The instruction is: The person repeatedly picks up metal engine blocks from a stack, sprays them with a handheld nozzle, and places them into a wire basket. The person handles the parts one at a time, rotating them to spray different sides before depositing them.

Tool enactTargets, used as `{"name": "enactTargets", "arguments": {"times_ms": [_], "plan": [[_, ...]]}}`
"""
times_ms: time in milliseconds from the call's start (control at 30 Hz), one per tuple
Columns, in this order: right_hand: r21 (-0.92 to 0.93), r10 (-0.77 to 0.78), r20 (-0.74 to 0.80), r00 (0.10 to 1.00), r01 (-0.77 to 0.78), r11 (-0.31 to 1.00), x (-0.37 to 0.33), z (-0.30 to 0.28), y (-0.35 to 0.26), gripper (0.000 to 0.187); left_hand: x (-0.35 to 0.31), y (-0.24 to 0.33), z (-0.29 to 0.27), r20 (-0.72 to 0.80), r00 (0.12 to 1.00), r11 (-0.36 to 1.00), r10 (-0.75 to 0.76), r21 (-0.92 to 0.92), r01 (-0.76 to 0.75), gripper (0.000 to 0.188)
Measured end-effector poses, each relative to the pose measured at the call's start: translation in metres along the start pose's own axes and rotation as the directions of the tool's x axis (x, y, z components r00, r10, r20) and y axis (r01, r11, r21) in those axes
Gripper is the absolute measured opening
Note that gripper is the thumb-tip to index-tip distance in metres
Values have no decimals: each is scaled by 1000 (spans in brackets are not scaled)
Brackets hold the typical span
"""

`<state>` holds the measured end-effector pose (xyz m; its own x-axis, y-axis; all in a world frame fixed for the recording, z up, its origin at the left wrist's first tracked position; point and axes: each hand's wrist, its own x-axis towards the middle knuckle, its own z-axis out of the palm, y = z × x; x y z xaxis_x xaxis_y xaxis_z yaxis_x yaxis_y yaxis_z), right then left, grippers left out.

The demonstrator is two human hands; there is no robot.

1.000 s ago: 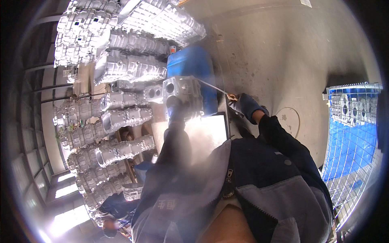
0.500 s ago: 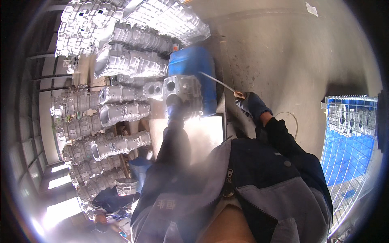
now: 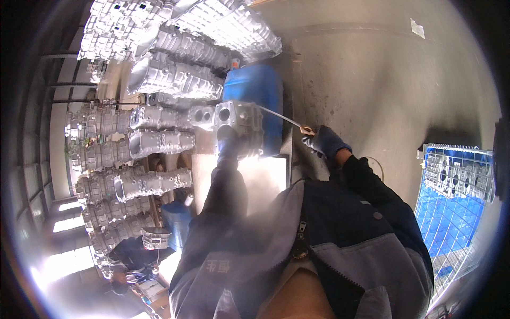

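Dark blue work jacket with grey panels, front zip, dark sleeves, dark blue gloves on both hands

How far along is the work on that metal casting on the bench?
Done: cannot tell; many similar castings sit stacked behind the bench. In hand: the left hand steadies the grey casting while the gloved right hand points a thin metal wand at it, with haze drifting below. Left: cannot tell from this view.

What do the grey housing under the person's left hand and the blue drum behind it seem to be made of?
The housing looks like cast metal, probably aluminium: dull silver-grey, ribbed, with round bored openings, like the castings stacked beside it. The blue drum looks like moulded plastic: even colour, smooth, rounded shoulders, though metal cannot be ruled out.
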<state>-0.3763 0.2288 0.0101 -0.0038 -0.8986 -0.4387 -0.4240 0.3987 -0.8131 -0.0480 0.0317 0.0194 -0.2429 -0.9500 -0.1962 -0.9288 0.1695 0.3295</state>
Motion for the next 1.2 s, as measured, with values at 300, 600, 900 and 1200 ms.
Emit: {"name": "enactTargets", "arguments": {"times_ms": [300, 600, 900, 1200], "plan": [[110, -137, -48, 989, 141, 984, -8, -11, 16, 39, -6, 13, -5, 47, 998, 994, -45, 105, 40, 47], [-150, -6, 116, 993, 23, 988, 8, -17, 42, 37, -14, 37, -20, 54, 996, 991, -70, 118, 63, 45], [-11, 69, -74, 995, -70, 997, 32, -35, 5, 40, 75, -13, 15, 113, 933, 667, -341, -671, 324, 36], [-78, 106, 224, 969, -91, 993, 2, -75, -22, 31, 110, -72, 37, -94, 977, 957, 193, -203, -209, 26]]}}
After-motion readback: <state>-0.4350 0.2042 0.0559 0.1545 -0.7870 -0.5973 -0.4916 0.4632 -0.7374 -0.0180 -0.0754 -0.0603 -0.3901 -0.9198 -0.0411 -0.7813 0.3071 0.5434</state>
